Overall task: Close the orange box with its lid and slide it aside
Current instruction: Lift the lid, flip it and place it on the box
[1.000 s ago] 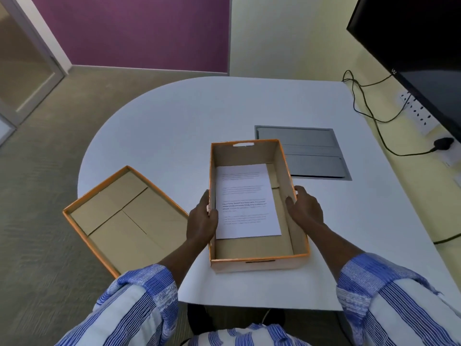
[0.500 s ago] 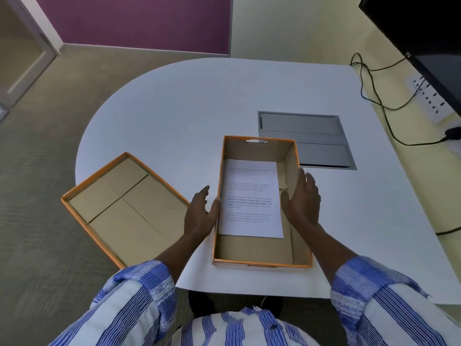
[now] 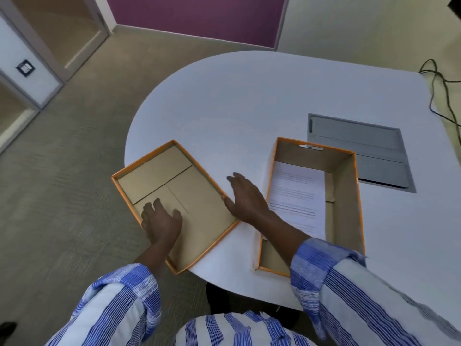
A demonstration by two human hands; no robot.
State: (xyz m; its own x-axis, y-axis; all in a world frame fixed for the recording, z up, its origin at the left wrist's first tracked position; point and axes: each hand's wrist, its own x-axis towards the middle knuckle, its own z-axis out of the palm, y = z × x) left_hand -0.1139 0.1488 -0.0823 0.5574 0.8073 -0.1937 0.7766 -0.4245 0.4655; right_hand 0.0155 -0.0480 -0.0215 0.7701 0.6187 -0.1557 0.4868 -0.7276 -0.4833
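The orange box (image 3: pixel 346 211) stands open on the white table (image 3: pixel 249 108), right of centre, with a printed sheet of paper (image 3: pixel 296 196) lying inside. Its lid (image 3: pixel 199 193) lies upside down to the left, brown inside up, overhanging the table's near-left edge. My left hand (image 3: pixel 162 222) rests palm down inside the lid near its left rim, fingers spread. My right hand (image 3: pixel 245 198) is flat between lid and box, thumb against the lid's right rim. My right forearm crosses the box's near-left corner and hides it.
A grey metal hatch (image 3: pixel 361 151) is set into the table just behind the box. Black cables (image 3: pixel 439 91) run off the far right edge. Carpeted floor lies to the left, below the lid's overhanging part.
Both hands have left the box's sides and moved left to the lid. The view has swung left, so the box now appears on the right.
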